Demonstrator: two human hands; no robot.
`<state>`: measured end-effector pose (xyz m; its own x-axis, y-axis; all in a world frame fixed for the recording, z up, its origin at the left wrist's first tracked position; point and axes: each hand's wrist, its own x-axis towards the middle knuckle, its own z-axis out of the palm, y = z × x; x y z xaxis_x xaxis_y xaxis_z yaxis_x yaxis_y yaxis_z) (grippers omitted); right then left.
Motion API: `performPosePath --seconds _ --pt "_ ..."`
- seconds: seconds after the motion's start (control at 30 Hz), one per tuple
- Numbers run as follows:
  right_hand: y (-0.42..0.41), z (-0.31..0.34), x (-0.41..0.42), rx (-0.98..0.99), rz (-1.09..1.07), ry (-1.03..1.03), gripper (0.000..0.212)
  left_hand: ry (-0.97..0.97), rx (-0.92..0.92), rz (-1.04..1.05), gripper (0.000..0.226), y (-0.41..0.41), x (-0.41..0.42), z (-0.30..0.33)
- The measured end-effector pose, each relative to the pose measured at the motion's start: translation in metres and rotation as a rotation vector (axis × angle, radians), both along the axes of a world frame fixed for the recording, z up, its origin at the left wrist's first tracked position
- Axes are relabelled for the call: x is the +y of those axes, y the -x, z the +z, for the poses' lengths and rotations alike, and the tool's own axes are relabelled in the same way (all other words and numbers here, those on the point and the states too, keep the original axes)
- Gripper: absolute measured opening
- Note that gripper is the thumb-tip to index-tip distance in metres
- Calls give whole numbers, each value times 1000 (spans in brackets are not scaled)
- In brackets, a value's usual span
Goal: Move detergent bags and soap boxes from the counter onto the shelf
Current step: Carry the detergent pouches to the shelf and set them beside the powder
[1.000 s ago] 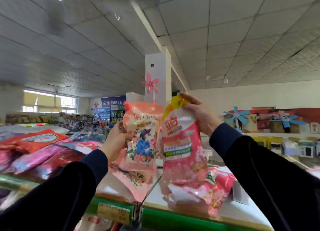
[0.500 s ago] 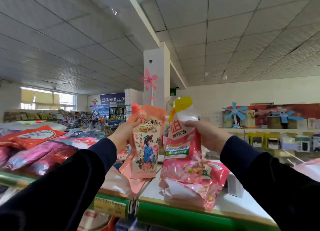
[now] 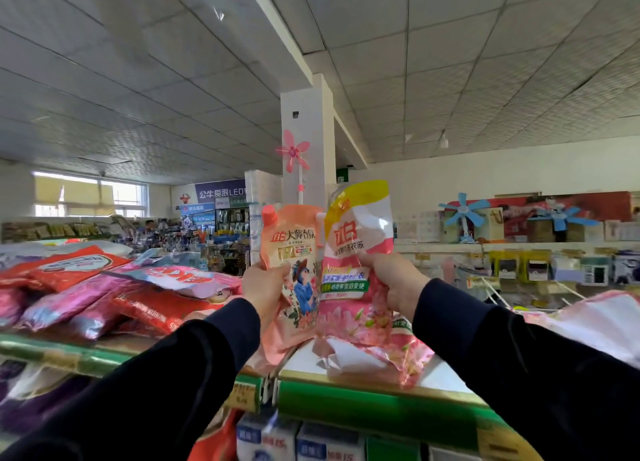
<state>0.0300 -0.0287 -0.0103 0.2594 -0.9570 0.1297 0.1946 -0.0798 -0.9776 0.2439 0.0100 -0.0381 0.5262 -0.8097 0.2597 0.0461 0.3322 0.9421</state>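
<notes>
My left hand point(image 3: 264, 289) grips a peach-orange detergent bag point(image 3: 294, 252) with a spout cap, held upright over the top shelf point(image 3: 363, 396). Beside it, my right hand point(image 3: 394, 280) grips a pink detergent bag point(image 3: 356, 239) with a yellow top, also upright. The two bags stand side by side, nearly touching, their lower ends at the shelf top. Under the pink bag another pink flowered bag point(image 3: 374, 360) lies flat on the white shelf top. My thumbs are over the bag fronts; the fingers behind are hidden.
Red and pink bags point(image 3: 104, 294) are piled on the shelf to the left. A pale pink bag point(image 3: 595, 322) lies at the right edge. White and blue boxes point(image 3: 298, 440) stand on the shelf below. A white pillar point(image 3: 306, 131) rises behind.
Both hands have slid down from the bags' tops to their middles. The bags now stand straighter and closer together over the shelf, and the view has tilted a little.
</notes>
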Motion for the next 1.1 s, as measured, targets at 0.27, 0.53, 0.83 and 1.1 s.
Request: performPosePath --seconds 0.27,0.53,0.83,1.1 --pt "22 15 -9 -235 200 175 17 127 43 236 36 -8 29 37" --pt "-11 35 3 -354 478 238 22 236 -82 469 20 -35 136 73" --pt "-128 9 117 -406 919 123 33 167 -201 909 26 -45 363 52" --pt "-204 -7 325 -376 1351 44 43 102 -259 1289 27 13 592 35"
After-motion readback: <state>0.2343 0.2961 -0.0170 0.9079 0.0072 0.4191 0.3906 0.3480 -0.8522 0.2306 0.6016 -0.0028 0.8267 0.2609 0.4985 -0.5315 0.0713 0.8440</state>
